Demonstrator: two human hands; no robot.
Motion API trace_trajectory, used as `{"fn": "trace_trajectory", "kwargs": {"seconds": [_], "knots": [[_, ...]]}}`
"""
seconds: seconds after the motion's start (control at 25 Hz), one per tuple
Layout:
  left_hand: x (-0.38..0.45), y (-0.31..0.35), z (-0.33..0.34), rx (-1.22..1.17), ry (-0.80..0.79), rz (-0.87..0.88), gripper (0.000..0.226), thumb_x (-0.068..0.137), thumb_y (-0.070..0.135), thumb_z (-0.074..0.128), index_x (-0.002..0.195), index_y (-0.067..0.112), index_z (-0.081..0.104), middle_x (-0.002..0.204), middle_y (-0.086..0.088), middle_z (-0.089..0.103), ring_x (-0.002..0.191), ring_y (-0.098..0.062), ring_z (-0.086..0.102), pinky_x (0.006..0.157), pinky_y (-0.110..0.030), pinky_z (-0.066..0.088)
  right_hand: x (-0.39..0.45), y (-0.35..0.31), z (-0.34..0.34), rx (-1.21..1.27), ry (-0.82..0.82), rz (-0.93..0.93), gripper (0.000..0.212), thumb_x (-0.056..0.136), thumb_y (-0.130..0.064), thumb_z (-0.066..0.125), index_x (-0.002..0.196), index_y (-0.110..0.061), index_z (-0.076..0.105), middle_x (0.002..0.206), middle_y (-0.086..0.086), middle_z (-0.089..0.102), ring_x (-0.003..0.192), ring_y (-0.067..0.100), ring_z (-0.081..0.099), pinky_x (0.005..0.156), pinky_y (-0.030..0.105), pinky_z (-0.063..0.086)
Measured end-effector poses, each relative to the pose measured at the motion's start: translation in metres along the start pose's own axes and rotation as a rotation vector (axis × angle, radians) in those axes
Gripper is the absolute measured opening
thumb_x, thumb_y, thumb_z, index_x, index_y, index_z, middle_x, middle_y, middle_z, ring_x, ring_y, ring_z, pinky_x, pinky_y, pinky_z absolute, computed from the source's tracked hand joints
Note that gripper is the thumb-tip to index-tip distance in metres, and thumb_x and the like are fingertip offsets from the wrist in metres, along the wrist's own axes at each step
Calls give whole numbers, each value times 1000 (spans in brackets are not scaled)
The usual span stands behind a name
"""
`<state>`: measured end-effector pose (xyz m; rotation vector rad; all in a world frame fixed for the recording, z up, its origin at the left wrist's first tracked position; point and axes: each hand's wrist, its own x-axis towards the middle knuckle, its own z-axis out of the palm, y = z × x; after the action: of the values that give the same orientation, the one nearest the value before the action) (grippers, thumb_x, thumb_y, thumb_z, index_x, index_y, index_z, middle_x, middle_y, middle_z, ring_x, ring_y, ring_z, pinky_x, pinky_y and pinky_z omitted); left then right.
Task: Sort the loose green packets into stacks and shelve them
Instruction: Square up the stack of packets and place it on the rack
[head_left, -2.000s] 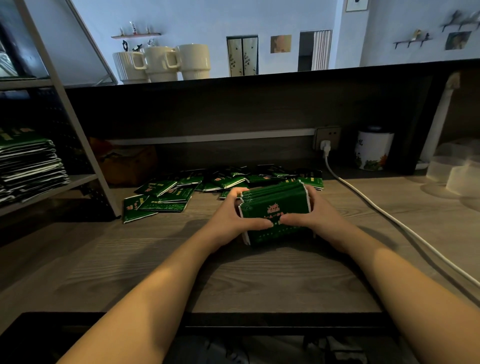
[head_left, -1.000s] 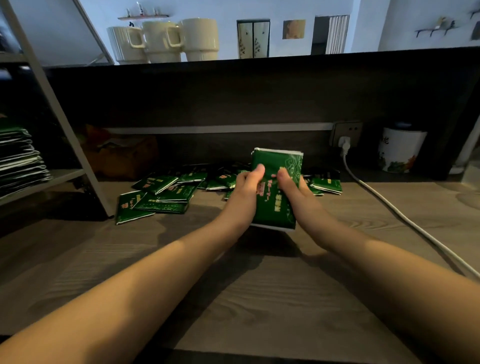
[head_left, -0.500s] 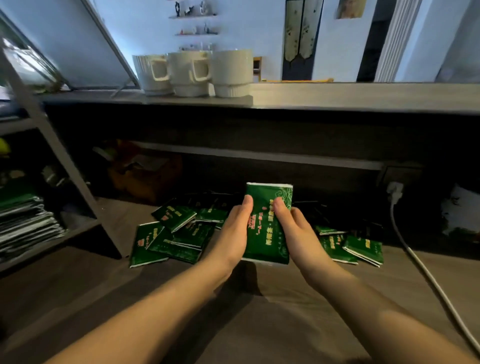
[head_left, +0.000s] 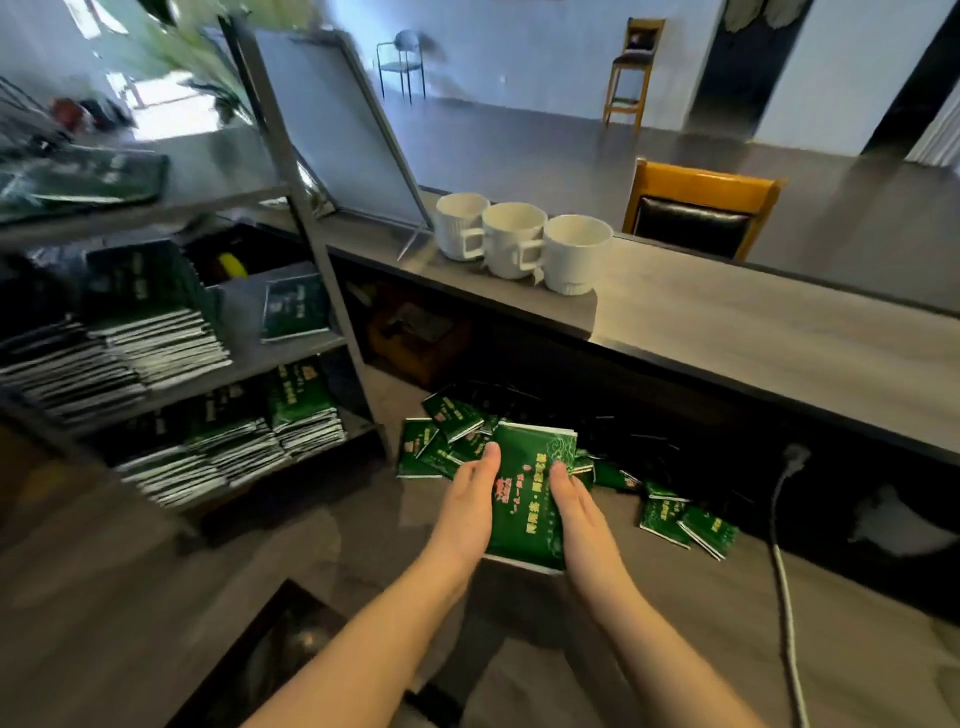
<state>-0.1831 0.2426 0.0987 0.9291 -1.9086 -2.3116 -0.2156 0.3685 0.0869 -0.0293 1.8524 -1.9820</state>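
A squared-up stack of green packets (head_left: 530, 493) is held above the desk, its long side pointing away from me. My left hand (head_left: 467, 509) grips its left edge and my right hand (head_left: 579, 514) grips its right edge. Behind it, loose green packets (head_left: 447, 431) lie scattered on the wooden desk (head_left: 156, 613), with more loose packets (head_left: 685, 522) to the right. At the left, the metal shelf rack (head_left: 306, 208) holds several stacks of packets (head_left: 301, 415) on its lower levels.
Three white mugs (head_left: 519, 244) stand on the raised counter ledge (head_left: 779, 332). A white power cable (head_left: 784, 587) runs down the desk at the right. A framed board (head_left: 337, 124) leans behind the rack. A wooden chair (head_left: 696, 213) stands beyond the counter.
Both hands lifted the stack off the desk and turned it lengthwise. The view has risen and swung left, so the rack and its shelved stacks now fill the left side.
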Motion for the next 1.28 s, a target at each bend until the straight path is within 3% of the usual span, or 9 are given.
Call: {"fn": "trace_trajectory", "kwargs": {"seconds": [0.2,0.4,0.52,0.6,0.72,0.84,0.96,1.12,1.28], "knots": [[-54,19,-27,24,77,-35,52,102,57,42,124,15,62,113,-6,74,104,-21,71,98,-44,55,-41,-25,26,-24,-76,88,28,100,-41,46,119,-25,59,100,-11,69,73,-8,69,56,7,48],[-89,35,-79,-74,164,-40,47,99,54,50,123,15,63,109,-2,76,91,-11,75,66,-19,55,-57,-52,73,-83,-213,88,24,99,-41,47,115,-27,57,94,-18,66,69,-15,65,55,3,45],[-95,47,-115,-156,178,-36,47,97,55,53,122,17,63,104,0,78,94,-14,75,72,-24,57,-57,-66,111,-110,-292,130,53,82,-57,52,119,-22,63,104,-1,75,87,8,74,65,17,56],[-94,57,-137,-203,184,-19,46,96,53,56,121,15,63,103,-1,78,95,-16,75,79,-30,59,-52,-74,134,-108,-302,151,62,75,-61,54,122,-22,63,110,2,75,96,17,74,80,31,59],[-81,71,-168,-239,148,6,50,93,51,60,125,12,63,111,-6,77,104,-21,73,101,-44,54,-34,-81,165,-97,-292,170,70,72,-64,58,125,-19,64,115,9,73,107,27,70,101,50,51],[-67,82,-192,-279,110,31,62,80,53,68,128,14,63,114,-5,76,108,-21,72,101,-42,53,-14,-86,187,-84,-310,174,73,69,-66,62,124,-18,65,112,9,74,104,28,71,100,49,52],[-55,93,-205,-334,114,59,65,71,51,74,123,14,65,110,-4,77,103,-17,74,85,-30,57,6,-92,204,-69,-292,190,70,72,-64,63,123,-17,66,111,10,75,105,28,71,100,49,51],[-39,108,-211,-404,126,89,67,72,46,75,126,9,64,109,-7,77,101,-18,74,76,-24,59,32,-107,222,-43,-242,199,66,75,-63,64,120,-14,67,108,11,76,100,29,73,96,48,54],[-24,126,-209,-384,160,88,61,74,44,77,127,17,60,107,-5,78,100,-20,75,76,-35,61,64,-126,237,-105,-243,162,57,87,-62,60,119,-16,66,106,9,76,99,29,73,97,52,54]]}}
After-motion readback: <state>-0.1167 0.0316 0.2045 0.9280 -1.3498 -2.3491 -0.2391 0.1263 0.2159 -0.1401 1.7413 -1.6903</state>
